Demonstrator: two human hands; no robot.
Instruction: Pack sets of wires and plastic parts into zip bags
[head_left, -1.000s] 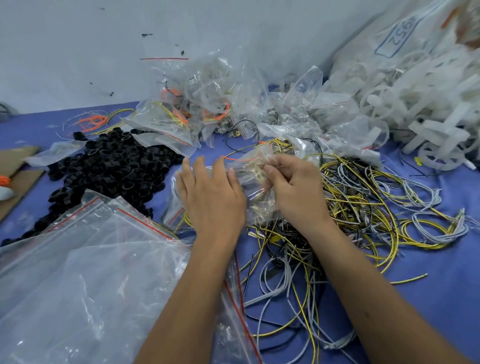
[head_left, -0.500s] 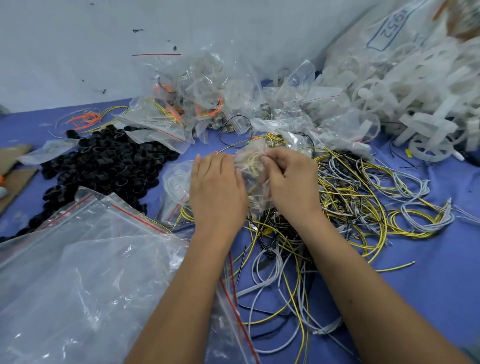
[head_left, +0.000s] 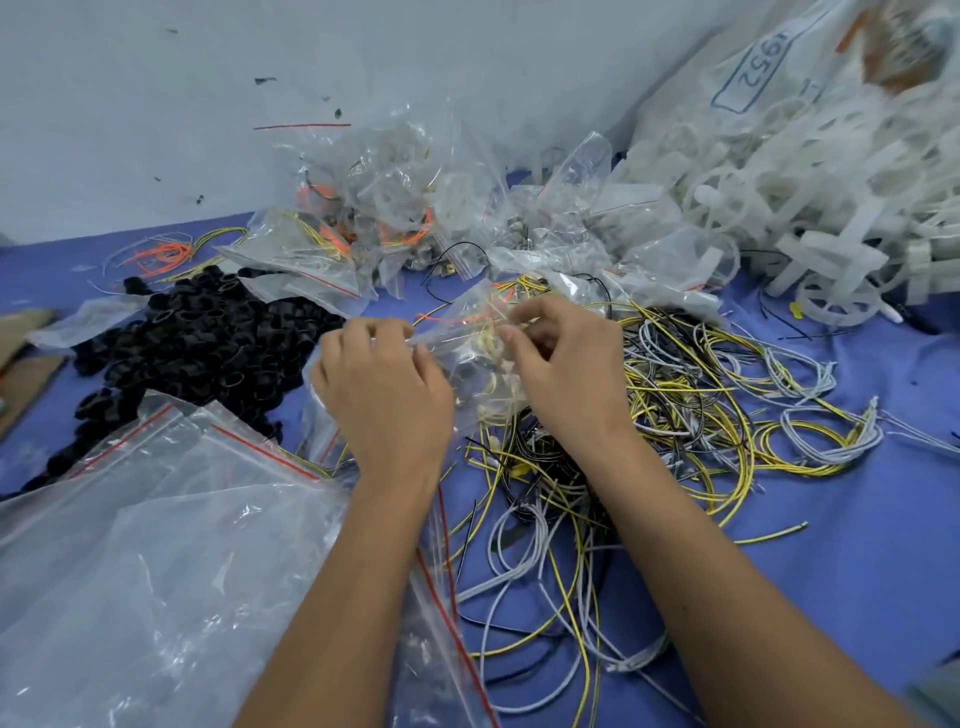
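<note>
left hand (head_left: 384, 395) pinches zip bag (head_left: 470, 358) | right hand (head_left: 566, 364) pinches it | clear, crumpled, wires inside

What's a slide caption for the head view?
Both hands, left hand and right hand, grip a zip bag above loose wires.

A table (head_left: 857, 561) bears everything. At its middle a small zip bag (head_left: 470, 353) sits between the left hand (head_left: 384, 395) and the right hand (head_left: 566, 369) — above a tangle of loose wires (head_left: 675, 410) spreading rightward. Left of the hands lies a heap of ring parts (head_left: 208, 338); nearer, empty zip bags (head_left: 156, 545). Behind — filled bags (head_left: 395, 208) against the wall (head_left: 156, 104), plastic parts (head_left: 779, 208) far right.
</note>
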